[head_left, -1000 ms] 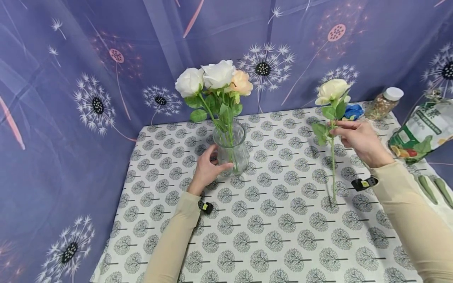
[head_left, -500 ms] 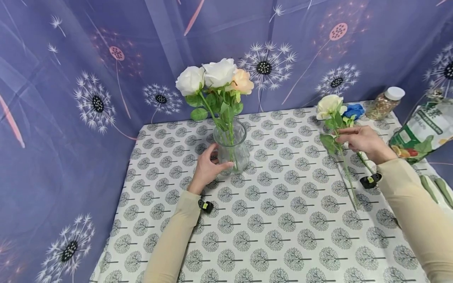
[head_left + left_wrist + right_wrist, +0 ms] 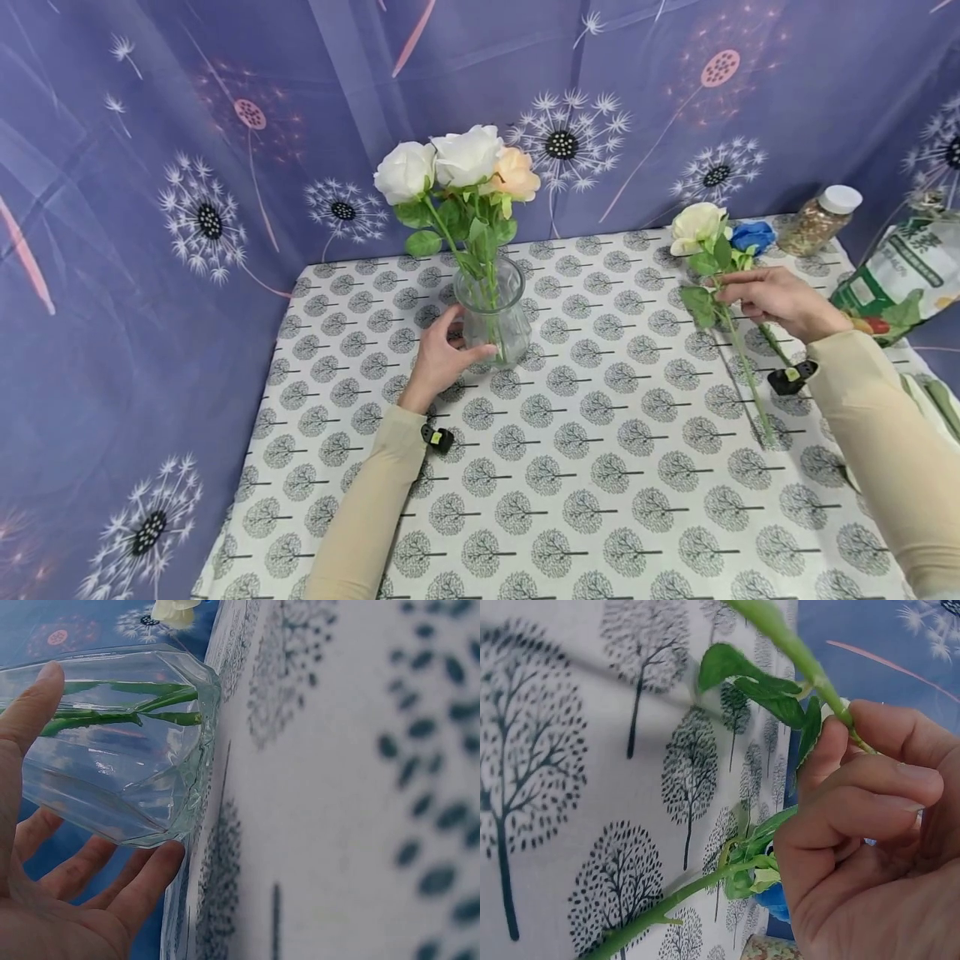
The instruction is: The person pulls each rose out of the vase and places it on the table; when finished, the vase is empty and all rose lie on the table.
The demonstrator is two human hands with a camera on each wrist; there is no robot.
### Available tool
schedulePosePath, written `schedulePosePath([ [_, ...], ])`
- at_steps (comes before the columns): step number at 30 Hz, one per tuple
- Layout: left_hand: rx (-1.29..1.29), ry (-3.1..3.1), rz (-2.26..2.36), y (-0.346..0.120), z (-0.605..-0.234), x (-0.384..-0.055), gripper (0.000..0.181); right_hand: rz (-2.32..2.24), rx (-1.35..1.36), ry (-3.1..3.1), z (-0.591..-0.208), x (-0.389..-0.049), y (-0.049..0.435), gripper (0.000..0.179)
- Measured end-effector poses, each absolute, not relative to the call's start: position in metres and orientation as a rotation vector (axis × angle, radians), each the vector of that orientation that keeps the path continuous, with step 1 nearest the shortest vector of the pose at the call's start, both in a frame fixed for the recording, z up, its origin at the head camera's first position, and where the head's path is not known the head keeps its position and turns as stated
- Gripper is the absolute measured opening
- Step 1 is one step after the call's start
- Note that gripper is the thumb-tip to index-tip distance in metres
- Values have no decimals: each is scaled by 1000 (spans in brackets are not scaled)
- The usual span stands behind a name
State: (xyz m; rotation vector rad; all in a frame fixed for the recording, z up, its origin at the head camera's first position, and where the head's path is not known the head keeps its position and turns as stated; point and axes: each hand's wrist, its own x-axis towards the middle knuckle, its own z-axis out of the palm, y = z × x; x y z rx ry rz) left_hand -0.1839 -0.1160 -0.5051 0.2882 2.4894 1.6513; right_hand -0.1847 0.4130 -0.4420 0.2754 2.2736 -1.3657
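My left hand (image 3: pixel 438 358) holds the side of a clear glass vase (image 3: pixel 512 335), thumb in front and fingers around its far side. In the left wrist view, green stems (image 3: pixel 105 718) show through the glass. Two white roses (image 3: pixel 467 157) and a peach rose (image 3: pixel 515 176) stand in the vase. On the right, my right hand (image 3: pixel 783 302) pinches the stem of a cream rose (image 3: pixel 697 227) between thumb and fingertips. That stem (image 3: pixel 810 667) slants over the cloth, close to the table. Beside it lies a blue rose (image 3: pixel 752 237), partly hidden behind the hand.
A jar with a white lid (image 3: pixel 821 221) stands at the back right corner. Next to it leans a green and white food bag (image 3: pixel 903 279). Green long shapes (image 3: pixel 941 404) lie at the right edge. A purple curtain (image 3: pixel 262 50) hangs behind the patterned tablecloth (image 3: pixel 570 500).
My right hand has lowered the cream rose and moved slightly right, tilting its stem from upright to a slant beside the blue rose. The left hand and vase stay put.
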Motion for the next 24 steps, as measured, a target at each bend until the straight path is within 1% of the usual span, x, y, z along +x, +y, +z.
schedulePosePath([
  [5,284,2494,1651,-116,-506,-184,87,-1379,282,2252,-446,-188,416,72],
  [14,287,2495,1640,-116,-506,-183,91,-1126,278,2393,-455,-190,418,68],
  [24,271,2494,1631,-116,-506,-184,92,-1048,292,2497,-462,-191,420,66],
])
